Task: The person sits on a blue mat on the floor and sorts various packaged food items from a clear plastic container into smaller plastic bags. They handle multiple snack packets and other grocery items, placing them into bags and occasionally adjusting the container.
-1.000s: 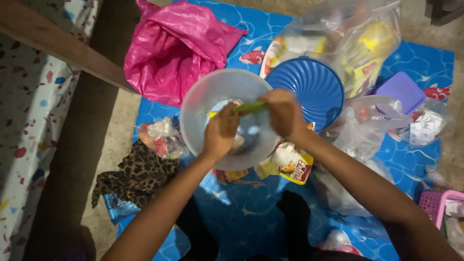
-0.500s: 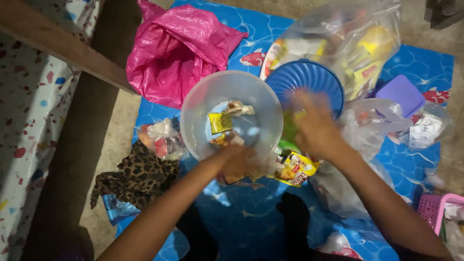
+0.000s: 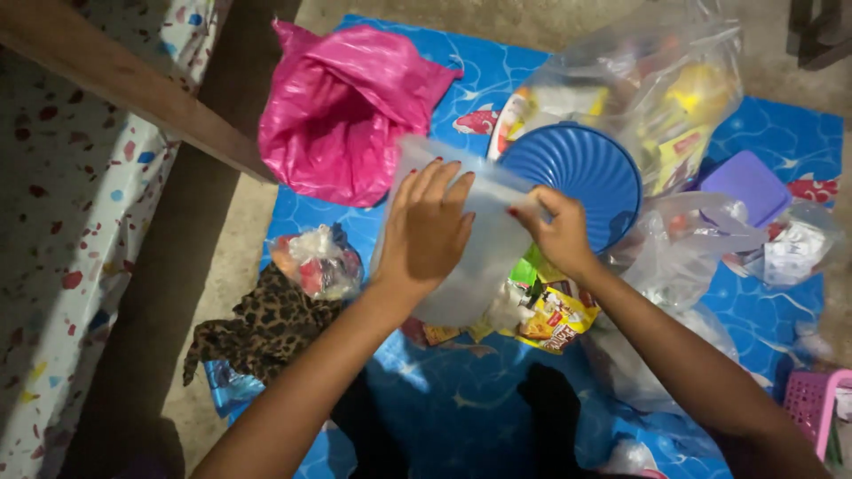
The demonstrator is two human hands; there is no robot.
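The blue mat (image 3: 461, 417) under me is the widest thing here, a slick printed sheet with pale wave lines. Its left edge stops at bare concrete floor (image 3: 213, 266), where a strip of open room runs beside a slanting wooden beam (image 3: 133, 93). The mat in front of my knees is mostly free; farther out it is crowded.

Along the far side, a big clear plastic bag (image 3: 657, 71) bulges with yellow and white packets, crinkled and shiny. Left of it slumps a crumpled pink plastic bag (image 3: 337, 115), glossy and creased. Between the two lies a round blue lid (image 3: 586, 173) with fine radiating ribs.

I hold a translucent plastic bowl (image 3: 479, 257) tipped up on its side above the middle of the mat, its rim touching the blue lid's near edge. My left hand (image 3: 426, 231) lies flat and spread against the bowl's outer wall, fingers straight. My right hand (image 3: 555, 235) pinches the rim at the upper right, thumb and fingers closed on the edge.

Under the bowl sit flat snack packets (image 3: 550, 315), yellow and green foil. To the right a thin clear bag (image 3: 683, 248) sags, and beyond it rests a square purple lid (image 3: 750, 182). To the left are a leopard-print cloth (image 3: 257, 328), soft and bunched, and a small knotted clear bag (image 3: 319, 262) of red and white bits. A pink slotted basket (image 3: 812, 399) pokes in at the right edge.
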